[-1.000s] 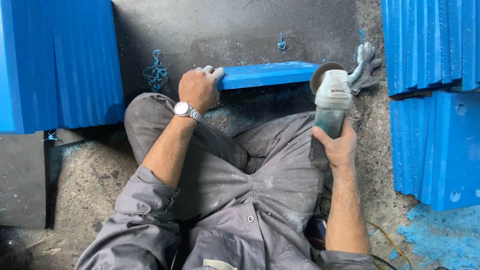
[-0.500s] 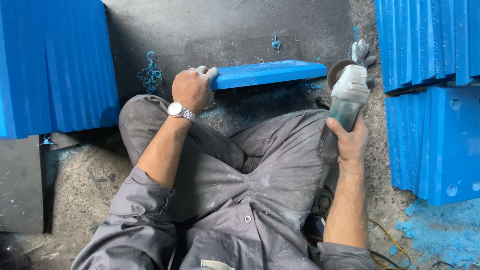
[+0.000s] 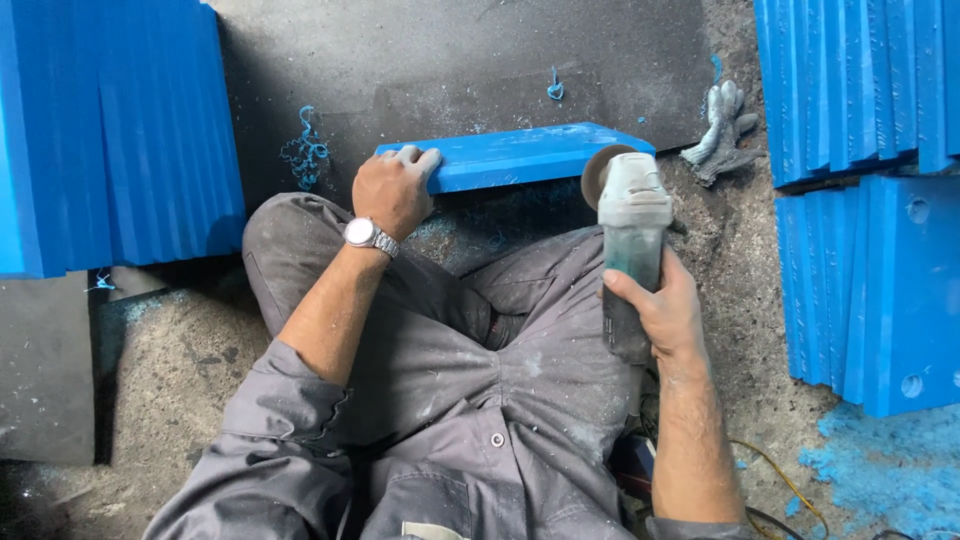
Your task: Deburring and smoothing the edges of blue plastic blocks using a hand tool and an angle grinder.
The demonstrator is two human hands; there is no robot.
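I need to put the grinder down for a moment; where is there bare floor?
The dark mat beyond the blue bar is bare between the blue stacks. Crowded: right side, with glove and panels; legs fill the near floor.

You have no packages, labels, signs or screens in view anywhere around either grip at this moment.
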